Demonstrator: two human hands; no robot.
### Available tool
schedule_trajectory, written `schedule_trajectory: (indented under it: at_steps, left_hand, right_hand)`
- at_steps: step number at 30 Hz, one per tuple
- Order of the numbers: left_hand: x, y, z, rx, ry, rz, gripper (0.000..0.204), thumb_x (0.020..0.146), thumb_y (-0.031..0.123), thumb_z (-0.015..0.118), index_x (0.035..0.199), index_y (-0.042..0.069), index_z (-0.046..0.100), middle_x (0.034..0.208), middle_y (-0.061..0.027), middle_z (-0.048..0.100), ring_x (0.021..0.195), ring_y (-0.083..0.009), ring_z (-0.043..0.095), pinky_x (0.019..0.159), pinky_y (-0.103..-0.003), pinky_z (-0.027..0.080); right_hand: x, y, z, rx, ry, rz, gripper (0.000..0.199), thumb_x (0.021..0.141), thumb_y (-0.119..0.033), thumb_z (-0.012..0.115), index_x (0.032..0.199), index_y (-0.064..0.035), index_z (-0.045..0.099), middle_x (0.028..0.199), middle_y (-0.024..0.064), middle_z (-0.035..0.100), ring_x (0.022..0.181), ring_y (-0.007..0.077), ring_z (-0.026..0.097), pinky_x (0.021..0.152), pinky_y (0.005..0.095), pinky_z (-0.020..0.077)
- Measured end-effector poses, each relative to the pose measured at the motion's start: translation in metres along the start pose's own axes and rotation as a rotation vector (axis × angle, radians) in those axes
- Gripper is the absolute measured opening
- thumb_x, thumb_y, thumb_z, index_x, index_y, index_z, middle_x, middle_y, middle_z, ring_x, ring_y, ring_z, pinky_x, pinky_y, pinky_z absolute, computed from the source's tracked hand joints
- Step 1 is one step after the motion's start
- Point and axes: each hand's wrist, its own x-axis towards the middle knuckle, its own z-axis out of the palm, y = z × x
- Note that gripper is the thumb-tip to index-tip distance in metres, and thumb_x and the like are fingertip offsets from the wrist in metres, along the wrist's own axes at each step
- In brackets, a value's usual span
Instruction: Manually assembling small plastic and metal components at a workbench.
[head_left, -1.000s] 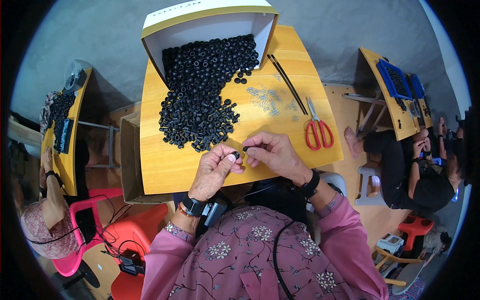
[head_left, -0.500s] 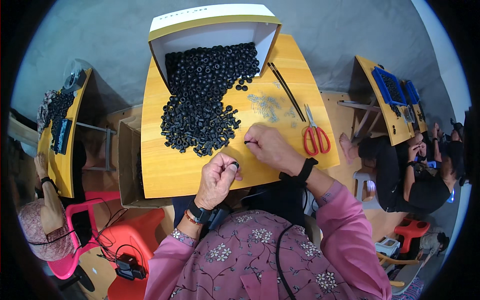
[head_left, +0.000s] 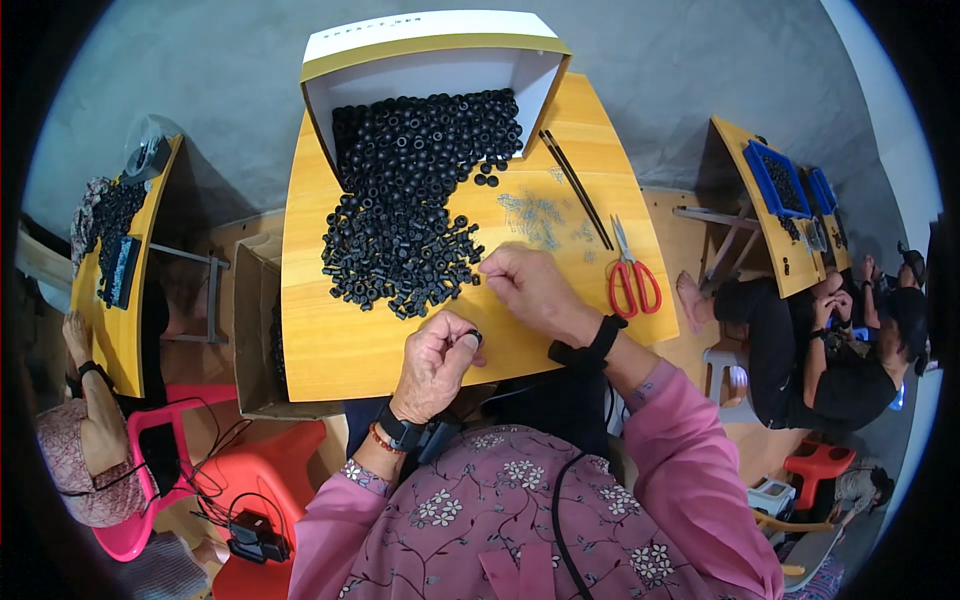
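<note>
My left hand (head_left: 436,366) is closed near the table's front edge, pinching a small black ring-shaped part (head_left: 474,337) between thumb and forefinger. My right hand (head_left: 537,290) is at the right edge of a heap of small black parts (head_left: 395,250), its fingertips drawn together; whatever they hold, if anything, is hidden. The heap mixes short cylinders and rings. It runs back into rounder black pieces (head_left: 425,135), which spill from a white box (head_left: 440,72) lying on its side.
Small clear or silvery pieces (head_left: 533,218) lie scattered right of the heap. Beyond them are black tweezers-like sticks (head_left: 577,190) and red-handled scissors (head_left: 632,282). A cardboard box (head_left: 258,330) stands left of the table. Other people sit at side tables, with blue trays (head_left: 777,178) at right.
My right hand has moved slightly left and up to the heap's edge; the black piece seen at its fingertips no longer shows. My left hand stays nearly in place, still pinching its part.
</note>
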Motion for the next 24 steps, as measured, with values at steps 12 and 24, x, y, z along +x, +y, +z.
schedule_trajectory:
  at_steps: [12,24]
  left_hand:
    - [0.000,-0.006,-0.002,-0.010,-0.011,-0.006,0.007,0.099,0.005,0.055,0.095,-0.001,0.057,0.082,-0.0031,0.061,0.073,-0.0095,0.061,0.072,-0.027,0.054]
    - [0.003,-0.004,-0.004,0.003,-0.031,-0.009,0.008,0.099,0.004,0.052,0.099,-0.002,0.057,0.088,-0.0058,0.063,0.076,-0.0131,0.065,0.075,-0.029,0.055]
  right_hand:
    - [0.031,0.022,-0.003,-0.090,0.095,-0.076,0.006,0.086,0.002,0.065,0.089,0.0005,0.070,0.081,0.0145,0.063,0.072,0.0300,0.063,0.067,0.0370,0.0506]
    - [0.034,0.018,-0.007,-0.296,-0.040,-0.148,0.013,0.078,0.007,0.064,0.089,0.0010,0.069,0.084,0.0162,0.060,0.077,0.0356,0.063,0.070,0.0428,0.0525]
